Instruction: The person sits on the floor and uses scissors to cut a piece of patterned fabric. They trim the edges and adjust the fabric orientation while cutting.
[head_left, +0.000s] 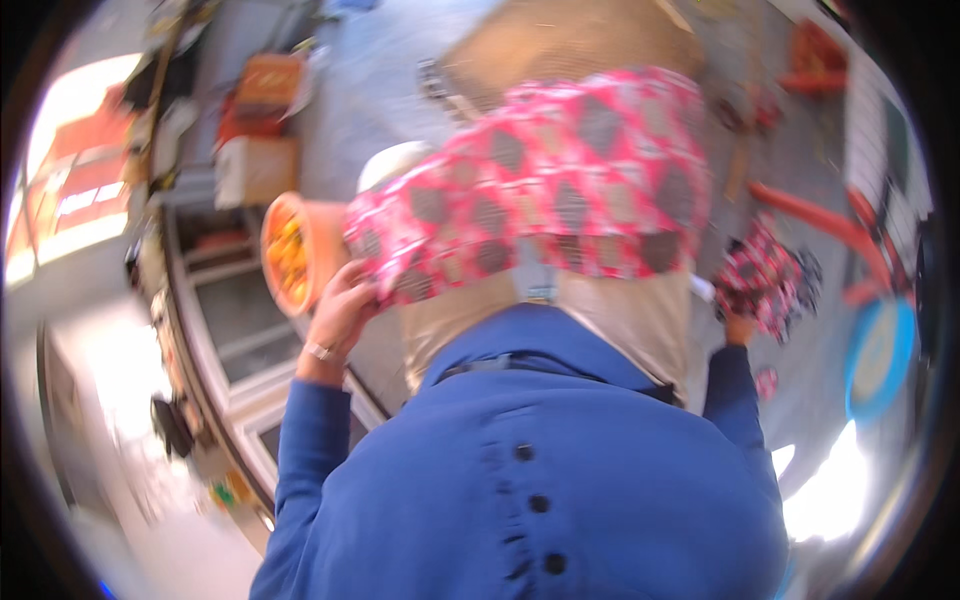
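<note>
My left hand (343, 307), with a metal band on its wrist, grips the lower left corner of a pink patterned cloth (532, 187). The cloth is spread across my lap, with grey and beige shapes on it. Just beyond that hand an orange plastic tub (322, 247), tilted towards the left, contains small yellow-orange items (287, 259). My right hand (739, 324) is out to the right, mostly hidden behind a crumpled bunch of red, pink and black patterned cloth (765, 281) that it holds.
A brown woven mat or sack (562, 45) lies ahead on the floor. Boxes (259, 169) and a glass-fronted cabinet (247, 315) stand at left. At right are a red plastic chair (832, 225), apparently tipped, and a blue basin (881, 360). The view is blurred.
</note>
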